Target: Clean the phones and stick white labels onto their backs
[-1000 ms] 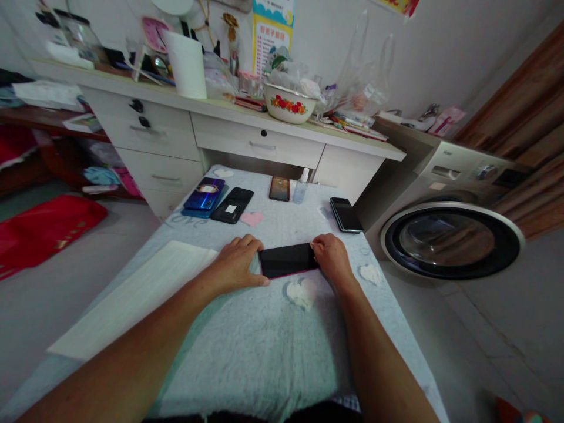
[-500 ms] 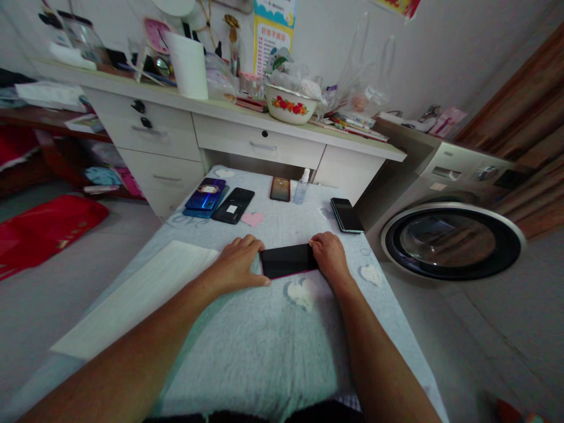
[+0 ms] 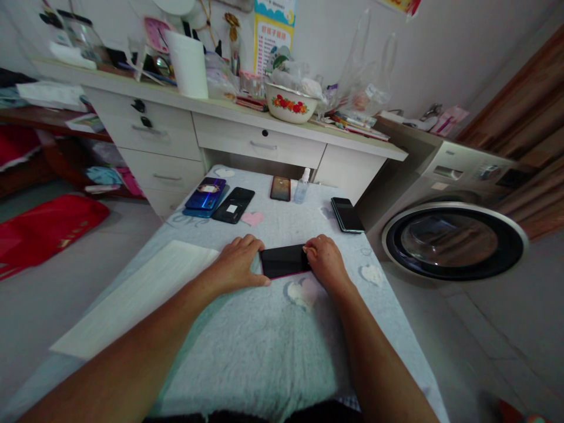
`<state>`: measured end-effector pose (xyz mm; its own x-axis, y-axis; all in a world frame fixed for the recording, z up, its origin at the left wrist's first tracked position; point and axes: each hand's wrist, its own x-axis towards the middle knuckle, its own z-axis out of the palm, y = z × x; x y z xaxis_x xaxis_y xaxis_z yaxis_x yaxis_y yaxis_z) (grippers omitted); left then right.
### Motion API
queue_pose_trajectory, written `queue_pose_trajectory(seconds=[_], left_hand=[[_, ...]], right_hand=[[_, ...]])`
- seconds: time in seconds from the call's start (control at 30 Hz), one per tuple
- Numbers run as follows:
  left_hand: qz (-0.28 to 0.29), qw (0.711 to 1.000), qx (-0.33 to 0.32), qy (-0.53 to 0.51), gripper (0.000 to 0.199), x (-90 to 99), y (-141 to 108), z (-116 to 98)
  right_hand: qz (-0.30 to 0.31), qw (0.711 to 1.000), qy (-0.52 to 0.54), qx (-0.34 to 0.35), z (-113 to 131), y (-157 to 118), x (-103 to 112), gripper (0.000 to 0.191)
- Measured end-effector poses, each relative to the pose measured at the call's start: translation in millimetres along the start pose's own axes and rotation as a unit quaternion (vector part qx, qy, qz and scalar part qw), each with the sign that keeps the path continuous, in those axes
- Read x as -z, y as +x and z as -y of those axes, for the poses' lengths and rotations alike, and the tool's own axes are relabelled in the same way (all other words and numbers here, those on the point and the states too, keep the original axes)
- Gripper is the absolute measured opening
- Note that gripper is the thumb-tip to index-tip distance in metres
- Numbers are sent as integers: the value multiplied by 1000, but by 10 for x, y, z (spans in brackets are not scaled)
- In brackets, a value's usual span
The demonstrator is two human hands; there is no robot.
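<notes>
A smartphone [image 3: 284, 261] with a dark screen and a pinkish lower edge lies flat on the cloth-covered table. My left hand [image 3: 240, 261] grips its left end, thumb at the near corner and fingers at the far one. Over the right part of the screen, the bent fingers of my right hand [image 3: 324, 258] pinch a small pale thing, mostly hidden, that I cannot make out. Beyond my hands lie a black phone [image 3: 240, 198] with a white label, stacked blue phones [image 3: 211, 189], a brownish phone [image 3: 281, 189] and, to the right, stacked dark phones [image 3: 346, 212].
A clear spray bottle [image 3: 301, 189] stands near the table's far edge. White folded paper or cloth [image 3: 136, 296] lies left of my left arm. Behind is a white desk [image 3: 259, 141] with a flowered bowl [image 3: 291, 104]; a washing machine [image 3: 453, 194] stands at right.
My right hand has slid slightly left, from the phone's right end further onto its screen. My left hand and the phone stay in place.
</notes>
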<state>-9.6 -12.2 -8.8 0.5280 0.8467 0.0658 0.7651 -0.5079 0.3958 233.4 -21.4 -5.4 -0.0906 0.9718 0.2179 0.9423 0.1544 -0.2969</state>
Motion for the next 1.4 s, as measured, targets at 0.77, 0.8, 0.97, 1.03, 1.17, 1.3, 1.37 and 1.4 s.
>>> queue_pose_trajectory(seconds=[0.77,0.8,0.97,1.03,1.17,1.3,1.37,1.4], left_hand=[[-5,1000,-9,4,65,-29,-4,29],[-5,1000,-7,5,66,-28,-6,26],[-2,1000,-5,7,71,-30,-5,15],[-2,1000,-5,4,70,-28,-4,14],[-3,1000,-3,0,67,-24,-5,15],[-6,1000,-8,-1,67,-22,-6,17],[-6,1000,-10,-3,67,-20,-4,16],[-6,1000,-9,-3,67,-18,-2,15]], right_hand=[[5,1000,11,19,-1,-50,48,14],[3,1000,8,13,-12,-51,52,14],[-6,1000,0,-1,-40,-47,46,13],[-6,1000,-1,2,-38,-44,37,13],[0,1000,3,9,-4,-52,30,13],[12,999,15,36,73,-81,35,13],[22,998,26,58,115,-98,35,14],[28,997,32,69,133,-104,33,14]])
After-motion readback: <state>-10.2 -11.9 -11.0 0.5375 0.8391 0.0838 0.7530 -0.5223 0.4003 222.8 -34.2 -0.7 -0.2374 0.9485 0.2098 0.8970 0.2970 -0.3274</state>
